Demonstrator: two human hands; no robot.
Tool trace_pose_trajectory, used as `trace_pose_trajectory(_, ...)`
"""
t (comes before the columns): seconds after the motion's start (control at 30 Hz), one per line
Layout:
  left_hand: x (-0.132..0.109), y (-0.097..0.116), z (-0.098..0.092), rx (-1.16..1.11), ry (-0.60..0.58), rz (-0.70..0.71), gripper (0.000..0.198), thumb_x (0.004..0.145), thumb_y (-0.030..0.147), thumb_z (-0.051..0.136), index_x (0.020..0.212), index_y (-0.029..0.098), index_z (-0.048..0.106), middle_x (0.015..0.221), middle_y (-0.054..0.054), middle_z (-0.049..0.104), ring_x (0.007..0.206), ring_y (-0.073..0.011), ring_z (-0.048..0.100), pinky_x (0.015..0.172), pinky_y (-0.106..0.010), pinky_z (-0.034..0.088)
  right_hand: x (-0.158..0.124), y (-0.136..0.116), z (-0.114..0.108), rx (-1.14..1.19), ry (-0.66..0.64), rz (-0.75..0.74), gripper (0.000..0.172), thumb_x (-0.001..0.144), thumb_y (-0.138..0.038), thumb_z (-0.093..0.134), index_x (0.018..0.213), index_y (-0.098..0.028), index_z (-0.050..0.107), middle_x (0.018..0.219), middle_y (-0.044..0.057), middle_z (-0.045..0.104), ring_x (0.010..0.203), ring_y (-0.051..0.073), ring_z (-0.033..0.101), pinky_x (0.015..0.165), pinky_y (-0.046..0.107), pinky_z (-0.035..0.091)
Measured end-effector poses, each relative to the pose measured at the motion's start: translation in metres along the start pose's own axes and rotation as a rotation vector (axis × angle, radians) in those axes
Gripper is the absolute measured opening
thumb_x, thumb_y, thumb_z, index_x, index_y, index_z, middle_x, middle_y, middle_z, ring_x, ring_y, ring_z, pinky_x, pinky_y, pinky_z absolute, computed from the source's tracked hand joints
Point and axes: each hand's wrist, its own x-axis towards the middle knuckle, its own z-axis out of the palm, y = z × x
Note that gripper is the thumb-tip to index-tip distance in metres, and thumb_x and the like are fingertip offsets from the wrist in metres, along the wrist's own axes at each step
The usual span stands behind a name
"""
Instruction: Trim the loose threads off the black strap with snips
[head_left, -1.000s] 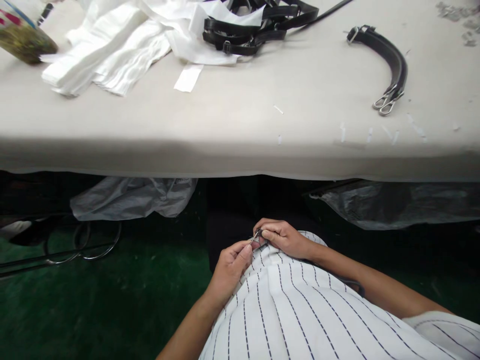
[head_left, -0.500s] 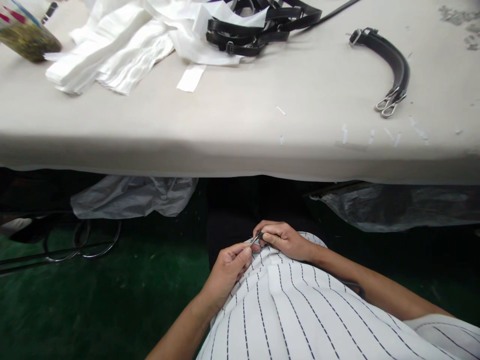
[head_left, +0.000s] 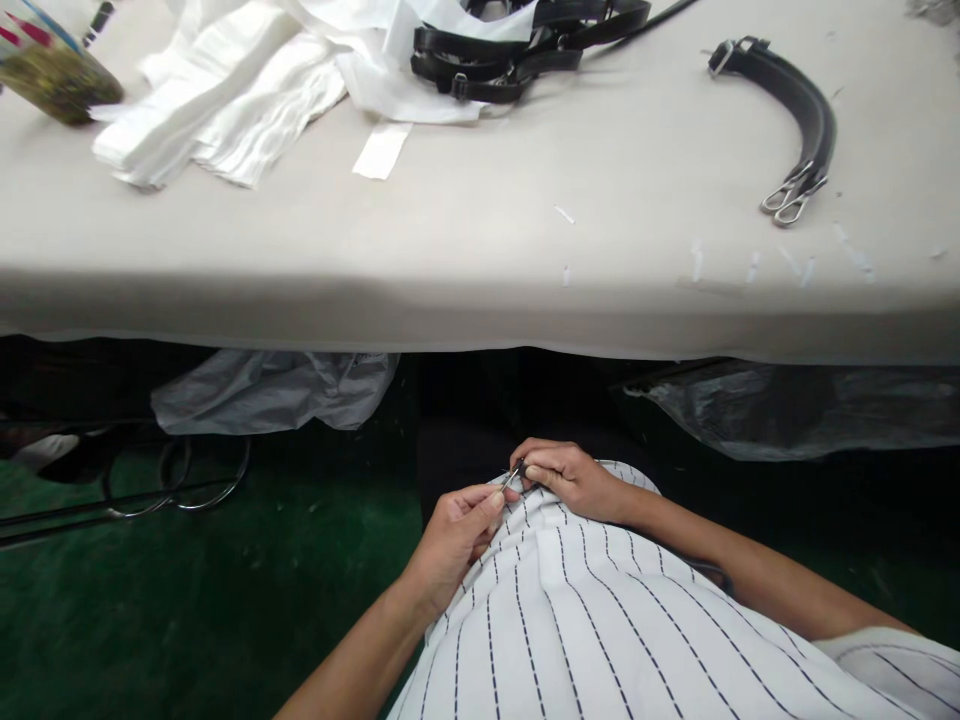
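Low over my lap, my left hand point(head_left: 461, 530) pinches a thin, shiny metal piece point(head_left: 511, 479) between thumb and finger. Its exact kind is too small to tell. The metal slants up to my right hand point(head_left: 574, 480), whose fingers are closed on the dark end of what looks like a black strap point(head_left: 523, 468). Most of that end is covered by the fingers. Below the right forearm a dark strap-like curve point(head_left: 712, 574) shows. Both hands are close together, against a white garment with dark dashed stripes point(head_left: 555, 610).
A table point(head_left: 480, 240) spans the view ahead. On it lie a curved black strap with metal loops point(head_left: 799, 110), a bundle of black straps point(head_left: 487, 65), white sheets point(head_left: 217, 90) and a jar point(head_left: 56, 80). Plastic sheeting point(head_left: 285, 390) hangs beneath, near metal rings point(head_left: 206, 480).
The view has shifted slightly, so the table things at right sit a little further right and higher. Both hands keep nearly the same pose and hold.
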Motion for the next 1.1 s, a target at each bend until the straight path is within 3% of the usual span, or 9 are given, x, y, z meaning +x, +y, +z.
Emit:
trace_pose_trajectory(0.17, 0.002, -0.001, 0.003, 0.175, 0.115, 0.063, 0.039, 0.078, 0.044, 0.066, 0.098, 0.011, 0.069, 0.051, 0.008, 0.03, 0.046, -0.005, 0.02, 0.043, -0.02, 0.013, -0.001, -0.001, 0.003, -0.088, 0.014, 0.018, 0.027, 0.098, -0.024, 0.041, 0.078, -0.015, 0.057, 0.102, 0.008, 0.059, 0.087, 0.017, 0.058, 0.078, 0.029, 0.046)
trace_pose_trajectory(0.33, 0.006, -0.001, 0.009, 0.377, 0.226, 0.274, 0.03, 0.076, 0.04, 0.067, 0.086, 0.013, 0.073, 0.062, -0.001, 0.054, 0.059, -0.0113, 0.043, 0.053, -0.022, 0.033, -0.002, -0.001, 0.004, -0.106, 0.048, 0.025, 0.027, 0.097, -0.024, 0.041, 0.077, -0.016, 0.056, 0.104, 0.009, 0.058, 0.088, 0.017, 0.058, 0.078, 0.03, 0.047)
trace_pose_trajectory(0.43, 0.008, -0.003, 0.007, 0.271, 0.165, 0.168, 0.037, 0.077, 0.044, 0.066, 0.094, 0.012, 0.071, 0.049, 0.006, 0.039, 0.046, -0.0069, 0.028, 0.044, -0.021, 0.022, -0.001, 0.002, 0.001, -0.01, 0.043, 0.009, 0.03, 0.098, -0.028, 0.041, 0.079, -0.015, 0.06, 0.102, 0.009, 0.059, 0.089, 0.018, 0.058, 0.081, 0.031, 0.046)
trace_pose_trajectory(0.53, 0.01, -0.004, 0.003, 0.076, 0.013, 0.07, 0.041, 0.079, 0.045, 0.064, 0.101, 0.01, 0.067, 0.05, 0.009, 0.027, 0.043, -0.0039, 0.014, 0.041, -0.02, 0.009, 0.001, 0.007, -0.003, 0.156, 0.012, 0.023, 0.033, 0.098, -0.032, 0.042, 0.082, -0.013, 0.063, 0.098, 0.009, 0.06, 0.088, 0.017, 0.058, 0.08, 0.03, 0.046)
trace_pose_trajectory(0.7, 0.014, 0.0, -0.001, -0.009, -0.103, 0.029, 0.036, 0.082, 0.041, 0.063, 0.1, 0.01, 0.067, 0.057, 0.008, 0.03, 0.046, -0.0035, 0.014, 0.04, -0.018, 0.008, 0.002, 0.014, -0.007, 0.35, -0.083, 0.157, 0.033, 0.097, -0.037, 0.044, 0.093, -0.012, 0.065, 0.096, 0.006, 0.06, 0.058, 0.008, 0.05, 0.055, 0.021, 0.042)
trace_pose_trajectory(0.83, 0.013, -0.004, 0.0, 0.257, 0.053, 0.157, 0.036, 0.081, 0.042, 0.063, 0.102, 0.012, 0.069, 0.052, 0.006, 0.039, 0.045, -0.0061, 0.029, 0.042, -0.018, 0.023, 0.002, 0.012, -0.004, 0.198, -0.026, 0.101, 0.03, 0.097, -0.032, 0.044, 0.085, -0.013, 0.064, 0.095, 0.006, 0.061, 0.079, 0.014, 0.058, 0.073, 0.027, 0.047)
trace_pose_trajectory(0.93, 0.011, -0.008, 0.003, 0.449, 0.195, 0.325, 0.028, 0.082, 0.037, 0.062, 0.097, 0.015, 0.072, 0.07, -0.003, 0.063, 0.072, -0.0168, 0.056, 0.065, -0.024, 0.045, 0.0, 0.008, 0.0, 0.006, 0.029, 0.045, 0.028, 0.097, -0.026, 0.044, 0.078, -0.014, 0.061, 0.1, 0.008, 0.06, 0.089, 0.017, 0.058, 0.081, 0.03, 0.046)
trace_pose_trajectory(1.0, 0.012, -0.01, 0.006, 0.484, 0.223, 0.367, 0.026, 0.083, 0.035, 0.061, 0.097, 0.016, 0.072, 0.086, -0.006, 0.069, 0.088, -0.0214, 0.06, 0.078, -0.028, 0.046, -0.002, 0.006, 0.004, -0.101, 0.05, 0.041, 0.024, 0.096, -0.022, 0.043, 0.081, -0.015, 0.06, 0.102, 0.008, 0.06, 0.088, 0.017, 0.058, 0.079, 0.03, 0.047)
trace_pose_trajectory(1.1, 0.013, -0.013, 0.007, 0.475, 0.234, 0.345, 0.026, 0.083, 0.034, 0.06, 0.095, 0.015, 0.073, 0.089, -0.006, 0.07, 0.089, -0.0221, 0.061, 0.079, -0.028, 0.046, -0.005, 0.004, 0.008, -0.235, 0.052, 0.048, 0.021, 0.094, -0.015, 0.043, 0.081, -0.016, 0.059, 0.104, 0.008, 0.059, 0.084, 0.017, 0.058, 0.075, 0.028, 0.047)
